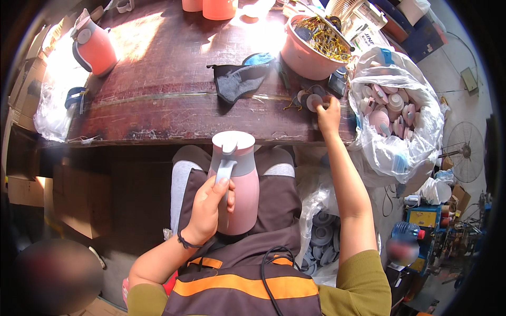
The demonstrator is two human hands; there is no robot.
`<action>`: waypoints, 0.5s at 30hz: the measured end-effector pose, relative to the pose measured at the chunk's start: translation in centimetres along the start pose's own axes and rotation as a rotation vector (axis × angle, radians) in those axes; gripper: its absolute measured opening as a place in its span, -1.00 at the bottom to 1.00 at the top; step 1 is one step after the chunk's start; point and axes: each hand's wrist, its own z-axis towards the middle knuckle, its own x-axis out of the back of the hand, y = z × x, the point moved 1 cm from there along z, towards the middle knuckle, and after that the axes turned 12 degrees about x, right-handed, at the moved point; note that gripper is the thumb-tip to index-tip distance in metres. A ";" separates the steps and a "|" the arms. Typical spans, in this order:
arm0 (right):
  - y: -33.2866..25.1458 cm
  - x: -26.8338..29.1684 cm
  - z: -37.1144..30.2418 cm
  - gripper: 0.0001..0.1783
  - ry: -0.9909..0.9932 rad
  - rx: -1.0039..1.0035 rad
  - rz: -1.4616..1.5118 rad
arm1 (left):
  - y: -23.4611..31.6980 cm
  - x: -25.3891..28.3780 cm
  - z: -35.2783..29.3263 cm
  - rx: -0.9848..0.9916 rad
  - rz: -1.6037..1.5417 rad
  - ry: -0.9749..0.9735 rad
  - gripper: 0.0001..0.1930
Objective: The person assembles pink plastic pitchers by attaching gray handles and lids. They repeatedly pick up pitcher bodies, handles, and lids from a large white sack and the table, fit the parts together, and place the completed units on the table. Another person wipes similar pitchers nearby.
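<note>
My left hand (213, 205) is wrapped round the grey handle of a pink vacuum jug (243, 203) with a white lid and a grey collar. The jug stands upright over my lap, in front of the table edge. My right hand (329, 116) reaches to the right part of the table, its fingers closed at the edge of a round tag (314, 101). A few more dark round tags with yellow strings lie beside it. Left of them, a dark grey cloth (236, 83) lies crumpled on the table. What the fingertips pinch is partly hidden.
A pink tub (300, 55) of yellow-stringed tags stands behind my right hand. A plastic bag (421, 152) of pink lids hangs at the table's right; another bag holds grey parts (322, 234) below. One more pink jug (97, 50) stands far left on the brown table (153, 113).
</note>
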 end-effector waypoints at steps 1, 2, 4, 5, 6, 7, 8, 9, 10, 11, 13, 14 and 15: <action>1.1 0.3 0.4 -0.67 0.017 0.015 -0.001 | 0.1 0.0 0.4 0.001 -0.014 -0.007 -0.64; 2.1 0.6 0.5 -0.69 0.034 0.029 -0.003 | 0.1 -0.1 0.6 0.039 -0.073 -0.018 -0.62; -1.1 1.8 0.6 -0.78 0.145 0.034 0.121 | 0.3 0.1 1.1 0.097 -0.191 -0.013 -0.57; -2.8 2.7 0.4 -0.79 0.121 -0.047 0.350 | 0.0 0.8 1.5 0.157 -0.305 -0.050 -0.57; -4.5 3.9 -0.2 -0.81 0.094 -0.130 0.571 | 0.0 1.4 1.7 0.188 -0.261 -0.057 -0.59; -7.1 5.3 -1.2 -0.83 -0.042 -0.222 0.705 | 0.0 2.0 1.6 0.216 -0.221 -0.060 -0.61; -9.6 6.6 -2.9 -0.84 -0.180 -0.316 0.835 | 0.1 2.4 1.6 0.246 -0.179 -0.063 -0.63; -11.6 6.9 -4.8 -0.84 -0.315 -0.345 0.886 | 0.2 2.9 1.3 0.250 -0.079 -0.071 -0.68; -13.2 6.9 -6.9 -0.84 -0.450 -0.377 0.933 | 0.0 3.2 1.2 0.231 -0.032 -0.101 -0.66; -14.5 6.7 -9.1 -0.83 -0.528 -0.414 0.967 | 0.3 3.2 1.1 0.224 0.067 -0.129 -0.64; -16.9 6.1 -12.3 -0.81 -0.603 -0.470 1.010 | 1.0 3.0 1.4 0.258 0.233 -0.191 -0.57; -18.1 5.7 -13.5 -0.79 -0.600 -0.491 1.018 | 1.2 2.8 1.6 0.261 0.259 -0.224 -0.58; -19.1 5.4 -14.4 -0.80 -0.550 -0.434 1.032 | 1.7 2.6 1.6 0.298 0.297 -0.226 -0.59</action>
